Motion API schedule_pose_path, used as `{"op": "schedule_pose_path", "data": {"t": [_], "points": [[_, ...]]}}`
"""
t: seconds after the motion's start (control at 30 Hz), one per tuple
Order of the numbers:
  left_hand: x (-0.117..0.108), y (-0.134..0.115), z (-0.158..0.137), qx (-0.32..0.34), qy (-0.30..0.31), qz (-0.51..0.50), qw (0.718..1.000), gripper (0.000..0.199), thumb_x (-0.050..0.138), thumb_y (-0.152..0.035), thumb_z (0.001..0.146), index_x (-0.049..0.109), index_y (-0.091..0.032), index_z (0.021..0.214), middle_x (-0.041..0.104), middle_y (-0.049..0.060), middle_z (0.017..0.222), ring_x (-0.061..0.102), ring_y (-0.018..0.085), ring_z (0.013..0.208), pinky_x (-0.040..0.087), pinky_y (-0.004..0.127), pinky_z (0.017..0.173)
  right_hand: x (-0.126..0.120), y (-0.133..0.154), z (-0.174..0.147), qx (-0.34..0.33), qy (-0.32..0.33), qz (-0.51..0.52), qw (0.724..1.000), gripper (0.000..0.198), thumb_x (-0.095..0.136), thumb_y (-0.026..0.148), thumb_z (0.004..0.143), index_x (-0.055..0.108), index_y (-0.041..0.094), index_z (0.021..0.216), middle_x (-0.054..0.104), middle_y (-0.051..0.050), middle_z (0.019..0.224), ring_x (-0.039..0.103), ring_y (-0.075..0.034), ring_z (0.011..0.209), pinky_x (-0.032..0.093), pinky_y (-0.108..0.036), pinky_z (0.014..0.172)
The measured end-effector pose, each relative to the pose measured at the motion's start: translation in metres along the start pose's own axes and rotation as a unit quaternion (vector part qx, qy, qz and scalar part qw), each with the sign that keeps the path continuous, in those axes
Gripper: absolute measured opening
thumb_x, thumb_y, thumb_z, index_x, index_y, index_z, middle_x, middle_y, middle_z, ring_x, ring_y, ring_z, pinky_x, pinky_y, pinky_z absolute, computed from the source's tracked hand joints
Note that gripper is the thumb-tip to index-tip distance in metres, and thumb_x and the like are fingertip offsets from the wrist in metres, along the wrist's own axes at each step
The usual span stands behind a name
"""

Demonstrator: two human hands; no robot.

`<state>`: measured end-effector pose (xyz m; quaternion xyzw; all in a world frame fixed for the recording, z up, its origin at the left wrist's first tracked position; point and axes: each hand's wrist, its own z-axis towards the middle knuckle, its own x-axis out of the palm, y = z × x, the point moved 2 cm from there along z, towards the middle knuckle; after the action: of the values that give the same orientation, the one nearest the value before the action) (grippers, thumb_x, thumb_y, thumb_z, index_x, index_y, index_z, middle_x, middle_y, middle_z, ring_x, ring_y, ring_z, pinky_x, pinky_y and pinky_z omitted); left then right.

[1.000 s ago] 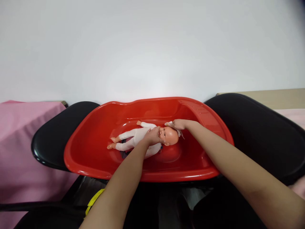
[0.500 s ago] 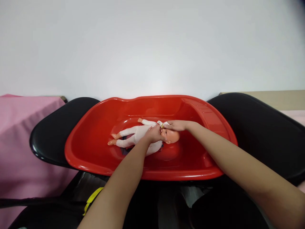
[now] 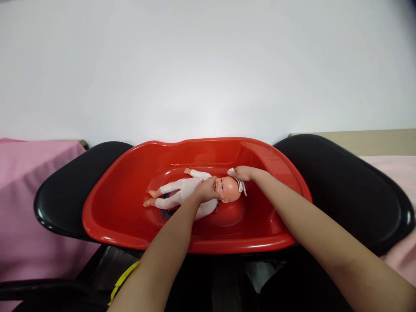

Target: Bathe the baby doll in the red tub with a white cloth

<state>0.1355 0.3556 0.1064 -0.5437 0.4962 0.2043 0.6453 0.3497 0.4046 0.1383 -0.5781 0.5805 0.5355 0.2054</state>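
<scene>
A baby doll (image 3: pixel 186 190) in white clothing lies face up in a red baby bathtub (image 3: pixel 113 208), its bare head (image 3: pixel 230 189) to the right and its feet to the left. My left hand (image 3: pixel 207 189) grips the doll at the upper chest, just below its chin. Close to the top of the doll's head, my right hand (image 3: pixel 242 173) pinches a white cloth (image 3: pixel 242 187), part of which hangs down beside the head. Some of my right fingers are hidden behind the hand and cloth.
Black rounded surfaces flank the tub at left (image 3: pixel 74 190) and right (image 3: pixel 344 190). A pink cloth (image 3: pixel 35 186) covers something at the far left. Behind the tub rises a pale wall (image 3: pixel 201 69). Something dark lies under the doll's legs.
My right hand has moved the cloth from the doll's face to the top of its head, so the face now shows. My left hand stays on the doll's chest. The view has tilted slightly.
</scene>
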Motion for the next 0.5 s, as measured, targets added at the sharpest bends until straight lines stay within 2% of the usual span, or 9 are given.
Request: {"op": "schedule_pose_path", "data": {"t": [0.1, 0.2, 0.37, 0.5], "points": [[-0.001, 0.000, 0.000, 0.012, 0.006, -0.023, 1.000, 0.052, 0.087, -0.044, 0.063, 0.057, -0.025, 0.101, 0.069, 0.007, 0.107, 0.063, 0.030, 0.101, 0.048, 0.036, 0.084, -0.005, 0.003, -0.001, -0.025, -0.046, 0.016, 0.998, 0.043, 0.039, 0.051, 0.100, 0.058, 0.019, 0.077, 0.069, -0.007, 0.084, 0.058, -0.018, 0.071, 0.043, -0.028, 0.067], [-0.001, 0.002, 0.001, 0.014, 0.011, -0.031, 0.999, 0.051, 0.086, -0.042, 0.062, 0.056, -0.024, 0.100, 0.069, 0.005, 0.106, 0.063, 0.028, 0.100, 0.048, 0.033, 0.082, -0.006, 0.008, -0.002, -0.049, -0.055, 0.056, 0.996, 0.047, 0.041, 0.055, 0.098, 0.055, 0.019, 0.072, 0.065, -0.005, 0.076, 0.053, -0.016, 0.065, 0.040, -0.027, 0.062], [-0.001, 0.002, 0.001, 0.016, 0.019, -0.045, 0.999, 0.050, 0.085, -0.041, 0.062, 0.056, -0.024, 0.098, 0.068, 0.001, 0.100, 0.064, 0.024, 0.094, 0.049, 0.032, 0.081, -0.004, 0.011, -0.002, -0.038, -0.001, 0.114, 0.993, 0.048, 0.056, 0.061, 0.089, 0.060, 0.018, 0.068, 0.063, -0.003, 0.066, 0.053, -0.015, 0.058, 0.041, -0.027, 0.056], [-0.001, 0.001, 0.001, 0.034, 0.019, -0.040, 0.998, 0.040, 0.080, -0.038, 0.066, 0.054, -0.024, 0.094, 0.067, 0.000, 0.096, 0.064, 0.024, 0.093, 0.049, 0.032, 0.082, 0.003, 0.012, -0.003, -0.030, 0.109, 0.180, 0.977, 0.048, 0.068, 0.063, 0.080, 0.071, 0.016, 0.079, 0.073, -0.007, 0.075, 0.066, -0.019, 0.066, 0.053, -0.028, 0.064]]}}
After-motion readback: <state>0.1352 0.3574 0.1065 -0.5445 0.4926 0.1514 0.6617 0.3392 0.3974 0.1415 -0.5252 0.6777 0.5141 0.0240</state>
